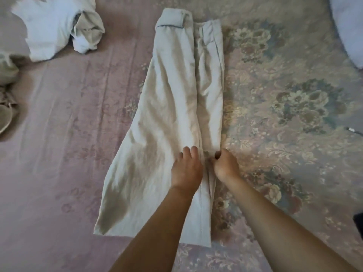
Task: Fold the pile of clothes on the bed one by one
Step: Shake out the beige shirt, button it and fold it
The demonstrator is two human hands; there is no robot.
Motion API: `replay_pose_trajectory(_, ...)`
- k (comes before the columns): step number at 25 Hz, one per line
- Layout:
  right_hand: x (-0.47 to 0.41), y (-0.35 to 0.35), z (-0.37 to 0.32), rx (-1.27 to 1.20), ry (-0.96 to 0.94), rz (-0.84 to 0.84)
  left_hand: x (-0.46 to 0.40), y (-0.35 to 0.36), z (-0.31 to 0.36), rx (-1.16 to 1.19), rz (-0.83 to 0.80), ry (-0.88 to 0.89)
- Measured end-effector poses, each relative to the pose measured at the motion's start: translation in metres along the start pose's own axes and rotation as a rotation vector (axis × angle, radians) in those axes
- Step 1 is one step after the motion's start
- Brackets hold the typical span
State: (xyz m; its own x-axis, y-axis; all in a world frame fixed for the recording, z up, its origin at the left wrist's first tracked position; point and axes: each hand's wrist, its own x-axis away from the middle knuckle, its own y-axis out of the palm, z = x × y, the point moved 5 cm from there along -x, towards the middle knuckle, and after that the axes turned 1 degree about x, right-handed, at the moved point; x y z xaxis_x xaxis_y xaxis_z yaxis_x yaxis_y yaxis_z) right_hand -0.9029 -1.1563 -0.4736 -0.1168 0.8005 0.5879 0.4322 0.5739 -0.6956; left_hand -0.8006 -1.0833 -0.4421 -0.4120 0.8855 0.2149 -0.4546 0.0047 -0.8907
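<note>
A pair of beige trousers (172,107) lies lengthwise on the bed, legs stacked, waistband at the far end and hems near me. My left hand (186,169) rests on the lower legs with its fingers bent down onto the cloth. My right hand (225,163) is curled at the trousers' right edge and pinches the fabric there. A crumpled white garment (51,30) lies at the far left.
The bed has a pink floral bedspread (284,107). More beige clothing (7,99) is bunched at the left edge. A pale pillow or cloth (349,26) sits at the far right corner. A dark object (358,222) pokes in at the right edge.
</note>
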Motion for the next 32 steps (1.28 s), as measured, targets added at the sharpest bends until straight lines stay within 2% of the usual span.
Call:
replay_pose_trajectory(2,-0.026,-0.022,-0.026,0.024,-0.116,0.033,-0.014,0.008,0.005,-0.166,0.016,0.197)
replay_pose_trajectory(3,-0.045,-0.033,-0.045,0.032,-0.194,0.036,-0.032,0.01,0.005,-0.209,0.022,0.221)
replay_pose_trajectory(7,-0.121,-0.062,-0.125,0.037,-0.433,0.002,-0.143,-0.012,-0.007,-0.189,0.129,0.027)
replay_pose_trajectory(9,-0.153,-0.069,-0.156,0.007,-0.49,0.013,-0.177,0.0,-0.024,-0.096,0.058,-0.08)
replay_pose_trajectory(12,-0.198,-0.071,-0.193,0.044,-0.543,0.04,-0.18,0.032,-0.036,-0.155,0.117,-0.032)
replay_pose_trajectory(14,-0.232,-0.072,-0.219,0.053,-0.583,0.136,-0.182,0.042,-0.04,-0.153,0.202,-0.004)
replay_pose_trajectory(17,-0.271,-0.074,-0.261,0.118,-0.578,0.247,-0.185,0.037,-0.042,-0.112,0.332,0.019)
replay_pose_trajectory(21,-0.301,-0.066,-0.296,-0.212,-0.321,0.034,-0.186,0.039,-0.041,-0.093,0.334,0.029)
replay_pose_trajectory(24,-0.309,-0.068,-0.306,-0.38,-0.187,0.023,-0.192,0.037,-0.045,-0.081,0.329,0.019)
replay_pose_trajectory(27,-0.3,-0.074,-0.307,-0.408,-0.311,0.076,-0.192,0.039,-0.042,-0.066,0.327,0.043)
replay_pose_trajectory(29,-0.291,-0.088,-0.304,-0.335,-0.417,0.149,-0.187,0.031,-0.038,-0.061,0.33,0.06)
replay_pose_trajectory(32,-0.284,-0.117,-0.296,-0.192,-0.495,0.31,-0.176,0.003,-0.026,0.01,0.453,0.091)
